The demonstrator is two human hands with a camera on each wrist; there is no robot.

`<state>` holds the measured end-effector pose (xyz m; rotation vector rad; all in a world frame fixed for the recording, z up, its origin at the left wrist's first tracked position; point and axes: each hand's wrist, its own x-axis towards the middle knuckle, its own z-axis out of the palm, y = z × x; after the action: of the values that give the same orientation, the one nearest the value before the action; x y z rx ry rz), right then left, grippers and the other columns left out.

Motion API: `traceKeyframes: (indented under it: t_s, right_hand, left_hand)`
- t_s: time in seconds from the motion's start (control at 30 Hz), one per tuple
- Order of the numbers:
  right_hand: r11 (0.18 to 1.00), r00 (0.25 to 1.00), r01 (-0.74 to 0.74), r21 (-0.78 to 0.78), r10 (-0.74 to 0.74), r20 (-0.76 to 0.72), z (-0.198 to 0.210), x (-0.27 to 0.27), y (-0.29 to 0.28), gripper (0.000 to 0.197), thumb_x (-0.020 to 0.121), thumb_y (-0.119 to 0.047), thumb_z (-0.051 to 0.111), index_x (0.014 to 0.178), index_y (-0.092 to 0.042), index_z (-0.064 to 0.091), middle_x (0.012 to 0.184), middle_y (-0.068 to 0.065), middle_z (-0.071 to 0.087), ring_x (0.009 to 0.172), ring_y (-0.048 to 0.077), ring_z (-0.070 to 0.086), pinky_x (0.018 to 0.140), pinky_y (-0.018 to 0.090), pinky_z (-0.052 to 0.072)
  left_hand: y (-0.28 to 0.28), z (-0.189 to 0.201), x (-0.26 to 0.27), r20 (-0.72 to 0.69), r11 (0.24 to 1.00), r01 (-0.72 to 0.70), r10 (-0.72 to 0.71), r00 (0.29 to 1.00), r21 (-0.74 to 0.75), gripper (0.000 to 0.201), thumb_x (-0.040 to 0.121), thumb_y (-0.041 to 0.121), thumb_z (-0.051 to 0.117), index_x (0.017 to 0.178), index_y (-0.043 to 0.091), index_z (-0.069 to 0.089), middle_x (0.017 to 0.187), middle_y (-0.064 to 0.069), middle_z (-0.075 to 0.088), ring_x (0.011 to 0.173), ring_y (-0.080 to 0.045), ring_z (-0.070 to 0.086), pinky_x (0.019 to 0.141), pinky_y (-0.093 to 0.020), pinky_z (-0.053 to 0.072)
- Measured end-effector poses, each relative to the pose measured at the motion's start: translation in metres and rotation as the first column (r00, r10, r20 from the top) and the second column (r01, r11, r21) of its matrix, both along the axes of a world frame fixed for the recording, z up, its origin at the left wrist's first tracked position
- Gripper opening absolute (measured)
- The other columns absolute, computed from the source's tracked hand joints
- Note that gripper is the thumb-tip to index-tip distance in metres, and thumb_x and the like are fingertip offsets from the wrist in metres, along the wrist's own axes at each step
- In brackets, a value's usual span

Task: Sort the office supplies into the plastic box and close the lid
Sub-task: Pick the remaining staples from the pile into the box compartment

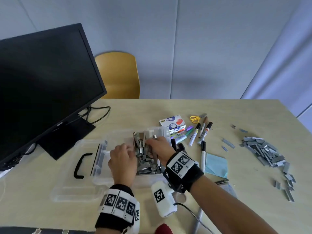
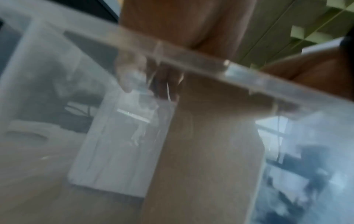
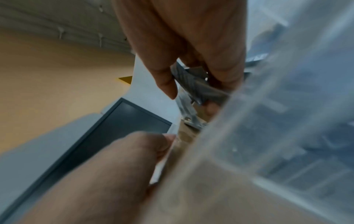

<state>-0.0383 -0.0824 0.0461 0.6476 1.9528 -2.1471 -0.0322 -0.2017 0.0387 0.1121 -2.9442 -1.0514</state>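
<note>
The clear plastic box [image 1: 104, 180] stands open at mid-table, one compartment heaped with grey staple strips [image 1: 146, 166]. Its lid [image 1: 70, 191], with a black handle, lies flat to the left. My right hand [image 1: 152, 141] is down in that compartment. In the right wrist view, thumb and fingers of the right hand [image 3: 199, 91] pinch a few staple strips [image 3: 191, 80]. My left hand [image 1: 125, 149] curls over the box's left part and grips a plastic edge; its fingers [image 2: 162, 84] show blurred through the clear wall [image 2: 191, 60].
On the table to the right lie a loose staple pile [image 1: 265, 152], markers [image 1: 199, 132], yellow scissors [image 1: 195, 118], tape dispenser cartons [image 1: 172, 123], a white pen [image 1: 203, 156] and blue sticky notes [image 1: 216, 164]. A black monitor [image 1: 42, 81] stands at the left, with a yellow chair [image 1: 118, 75] behind the table.
</note>
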Motion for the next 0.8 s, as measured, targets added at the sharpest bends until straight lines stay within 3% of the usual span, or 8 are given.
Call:
traceKeyframes:
  t_s: [0.1, 0.2, 0.3, 0.37, 0.43, 0.57, 0.7, 0.8]
  right_hand:
    - [0.961, 0.998, -0.004, 0.276, 0.022, -0.060, -0.007, 0.002, -0.008, 0.020, 0.085, -0.012, 0.054, 0.066, -0.009, 0.051, 0.058, 0.004, 0.046, 0.057, 0.018, 0.044, 0.062, 0.032, 0.040]
    - [0.858, 0.987, -0.004, 0.514, 0.086, -0.135, -0.013, 0.014, -0.013, 0.018, 0.088, -0.013, 0.052, 0.098, -0.002, 0.062, 0.090, 0.011, 0.063, 0.081, 0.018, 0.054, 0.077, 0.028, 0.042]
    - [0.757, 0.954, 0.047, 0.652, 0.159, -0.253, -0.016, 0.020, -0.017, 0.023, 0.087, 0.000, 0.045, 0.102, 0.001, 0.061, 0.101, 0.014, 0.063, 0.089, 0.024, 0.054, 0.074, 0.020, 0.035]
    - [0.756, 0.936, 0.105, 0.646, 0.144, -0.321, -0.018, 0.022, -0.016, 0.024, 0.085, 0.005, 0.043, 0.099, 0.004, 0.062, 0.099, 0.018, 0.063, 0.092, 0.029, 0.057, 0.076, 0.021, 0.037]
    - [0.765, 0.914, 0.165, 0.623, 0.119, -0.388, -0.018, 0.025, -0.013, 0.024, 0.083, 0.008, 0.043, 0.095, 0.006, 0.063, 0.096, 0.020, 0.063, 0.089, 0.029, 0.057, 0.072, 0.015, 0.036]
    - [0.798, 0.876, 0.201, 0.569, 0.114, -0.468, -0.014, 0.041, 0.004, 0.022, 0.081, 0.009, 0.045, 0.089, 0.004, 0.065, 0.087, 0.017, 0.064, 0.067, 0.004, 0.049, 0.064, 0.001, 0.034]
    - [0.781, 0.877, 0.308, 0.544, -0.011, -0.481, -0.014, 0.064, 0.057, 0.021, 0.081, 0.006, 0.047, 0.087, 0.001, 0.067, 0.086, 0.013, 0.067, 0.072, 0.011, 0.053, 0.065, 0.006, 0.038]
    - [0.722, 0.886, 0.399, 0.565, -0.145, -0.441, -0.019, 0.085, 0.114, 0.020, 0.081, 0.006, 0.047, 0.086, 0.003, 0.066, 0.085, 0.015, 0.068, 0.071, 0.016, 0.053, 0.066, 0.020, 0.039]
  left_hand:
    - [0.002, -0.006, 0.000, -0.012, 0.990, 0.050, -0.052, 0.999, -0.129, 0.023, 0.096, 0.018, 0.039, 0.114, 0.016, 0.055, 0.122, 0.000, 0.053, 0.121, -0.019, 0.038, 0.100, -0.038, 0.030]
    - [0.003, -0.004, -0.005, -0.006, 0.988, 0.055, -0.057, 0.998, -0.141, 0.025, 0.096, 0.016, 0.038, 0.114, 0.016, 0.055, 0.123, -0.001, 0.054, 0.122, -0.019, 0.038, 0.102, -0.039, 0.030]
    - [0.003, -0.006, -0.009, -0.011, 0.982, 0.071, -0.074, 0.997, -0.172, 0.026, 0.096, 0.016, 0.038, 0.114, 0.017, 0.057, 0.121, -0.001, 0.055, 0.121, -0.019, 0.040, 0.102, -0.040, 0.031]
    - [0.003, -0.007, -0.010, -0.027, 0.983, 0.074, -0.080, 0.996, -0.168, 0.026, 0.095, 0.014, 0.039, 0.112, 0.016, 0.058, 0.119, -0.002, 0.057, 0.120, -0.020, 0.041, 0.101, -0.040, 0.032]
    - [0.003, -0.007, -0.010, -0.036, 0.984, 0.070, -0.077, 0.996, -0.165, 0.025, 0.094, 0.014, 0.039, 0.110, 0.016, 0.058, 0.118, -0.002, 0.057, 0.119, -0.021, 0.041, 0.100, -0.041, 0.032]
    - [0.005, -0.006, -0.010, -0.015, 0.991, 0.038, -0.040, 0.999, -0.126, 0.025, 0.092, 0.011, 0.041, 0.108, 0.015, 0.060, 0.117, -0.005, 0.058, 0.117, -0.024, 0.043, 0.099, -0.043, 0.030]
    - [0.026, 0.011, -0.006, -0.020, 0.996, -0.082, 0.081, 0.996, -0.018, 0.021, 0.091, 0.011, 0.045, 0.107, 0.011, 0.059, 0.115, -0.013, 0.057, 0.112, -0.030, 0.045, 0.096, -0.044, 0.031]
    - [0.067, 0.025, 0.004, -0.122, 0.998, -0.025, 0.032, 0.992, 0.052, 0.024, 0.089, 0.009, 0.044, 0.106, 0.009, 0.060, 0.114, -0.015, 0.057, 0.112, -0.032, 0.044, 0.092, -0.040, 0.033]
